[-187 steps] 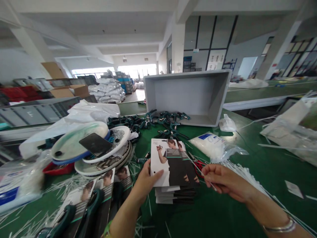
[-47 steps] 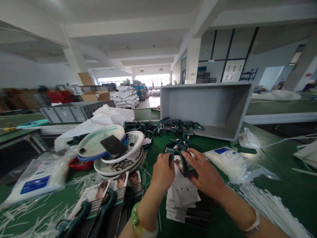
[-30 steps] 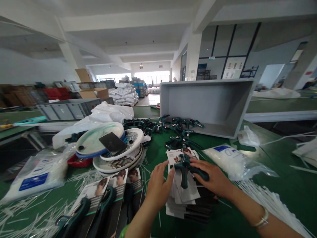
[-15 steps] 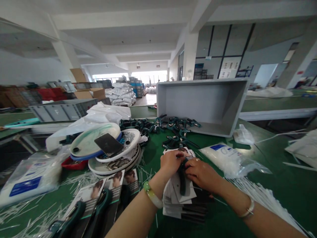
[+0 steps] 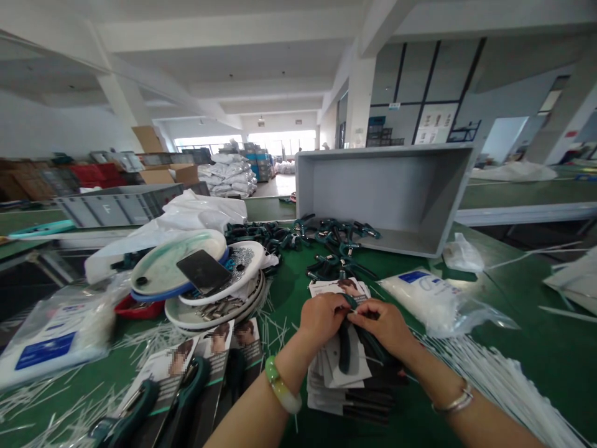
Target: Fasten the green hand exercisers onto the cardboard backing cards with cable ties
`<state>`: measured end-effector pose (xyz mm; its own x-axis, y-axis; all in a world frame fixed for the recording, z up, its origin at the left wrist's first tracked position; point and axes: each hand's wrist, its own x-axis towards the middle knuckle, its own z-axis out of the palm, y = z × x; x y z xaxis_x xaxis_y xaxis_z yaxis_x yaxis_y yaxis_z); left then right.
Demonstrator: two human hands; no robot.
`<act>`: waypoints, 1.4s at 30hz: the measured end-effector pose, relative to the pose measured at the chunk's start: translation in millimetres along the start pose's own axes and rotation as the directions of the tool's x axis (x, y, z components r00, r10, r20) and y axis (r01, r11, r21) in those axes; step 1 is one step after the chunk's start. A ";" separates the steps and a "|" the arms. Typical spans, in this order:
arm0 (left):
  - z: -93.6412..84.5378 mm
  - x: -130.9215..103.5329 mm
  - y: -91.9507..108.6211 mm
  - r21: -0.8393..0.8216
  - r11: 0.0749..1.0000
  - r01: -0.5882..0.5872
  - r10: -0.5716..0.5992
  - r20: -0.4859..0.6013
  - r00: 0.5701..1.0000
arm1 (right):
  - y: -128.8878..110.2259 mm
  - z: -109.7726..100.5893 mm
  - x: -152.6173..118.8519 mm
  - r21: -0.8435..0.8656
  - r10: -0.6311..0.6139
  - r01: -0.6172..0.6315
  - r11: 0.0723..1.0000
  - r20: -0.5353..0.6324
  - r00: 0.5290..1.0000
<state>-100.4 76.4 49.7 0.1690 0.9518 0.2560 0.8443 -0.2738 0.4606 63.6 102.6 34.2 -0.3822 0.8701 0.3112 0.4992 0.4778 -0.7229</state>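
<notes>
My left hand is closed around the top end of a hand tool with dark green handles, which looks like pliers. It lies on a stack of printed cards. Close beside it, my right hand is closed in a pinch at the tool's head, on what looks like a thin white cable tie; the fingers partly hide it. The tool's handles spread downward over the cards, and its head is covered by my fingers. To the right lies a heap of white cable ties.
A grey crate lies on its side behind several more green tools. Stacked round lids with metal parts and a phone stand left. Carded tools lie front left. Bags of ties flank the workspace.
My right hand has drawn its fingers into a tighter pinch and shifted slightly right. The tool's second handle now shows below it. My left hand stays at the tool's head.
</notes>
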 end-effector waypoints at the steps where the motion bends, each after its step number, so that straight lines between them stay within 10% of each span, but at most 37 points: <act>1: -0.3 -0.8 -0.5 0.008 1.000 -0.004 0.004 0.001 1.000 | -0.4 0.7 -0.1 0.018 0.008 -0.008 1.000 0.003 1.000; 42: 5.6 -5.2 1.8 0.256 0.963 -0.087 0.092 -0.005 0.996 | 3.1 1.5 -1.1 0.177 0.033 -0.045 0.983 0.068 0.997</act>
<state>-96.9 71.8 44.4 0.2429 0.9220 0.3016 0.9283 -0.3112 0.2034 64.4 102.9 30.7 -0.4176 0.8753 0.2440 0.3707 0.4092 -0.8337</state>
